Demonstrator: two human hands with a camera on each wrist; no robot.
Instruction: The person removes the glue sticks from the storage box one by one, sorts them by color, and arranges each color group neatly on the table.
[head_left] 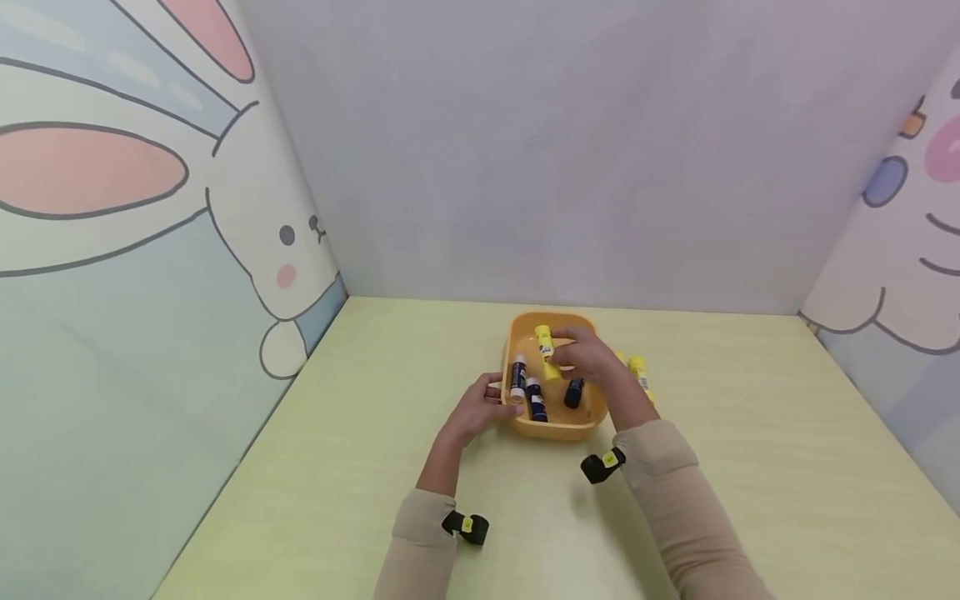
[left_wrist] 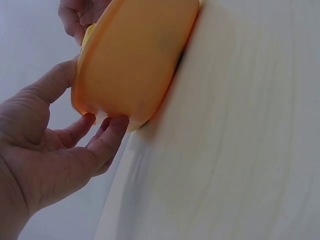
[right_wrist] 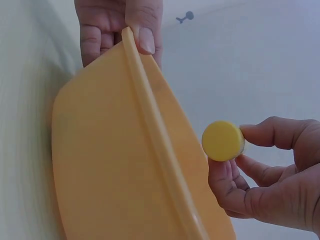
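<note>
An orange plastic bin (head_left: 555, 432) sits on the table. My left hand (head_left: 474, 410) grips its left side, thumb over the rim (right_wrist: 165, 140) and fingertips against the outer wall (left_wrist: 135, 65). Above the bin, my right hand (head_left: 588, 357) pinches a yellow glue stick (head_left: 544, 342) between thumb and fingers; its round yellow end (right_wrist: 221, 141) faces the right wrist camera. Inside lie dark blue glue sticks with white ends (head_left: 518, 379), one of them beside the left wall, another (head_left: 536, 402) near the front. A dark stick (head_left: 574, 393), partly covered by my right hand, lies at the right.
Just right of the bin, a yellow glue stick (head_left: 640, 372) lies on the pale table (head_left: 750, 450), partly behind my right forearm. A bit of yellow shows beside it. Walls with cartoon drawings (head_left: 285, 275) border the table at the left and right, with a plain wall (head_left: 525, 167) behind.
</note>
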